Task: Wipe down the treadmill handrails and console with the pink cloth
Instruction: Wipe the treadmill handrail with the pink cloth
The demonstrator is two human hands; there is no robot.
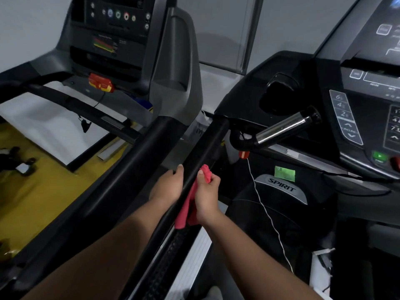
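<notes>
Half the pink cloth point(184, 213) hangs loose below your right grip point(207, 191), which pinches it against the handrail point(207, 141) beside your left grip point(167, 185), its hold unclear, so a fast stroke could drop it.

The cloth point(190, 202) was a plain reddish pink against the matt black handrail point(203, 148). The console point(371, 109) was black with white-outlined keys and a green button point(379, 156). A grip bar point(281, 128) shone silver. The cord point(266, 211) was white, the sticker point(284, 173) green, the floor point(32, 191) yellow, and the neighbouring treadmill's safety clip point(101, 82) red and yellow.
</notes>
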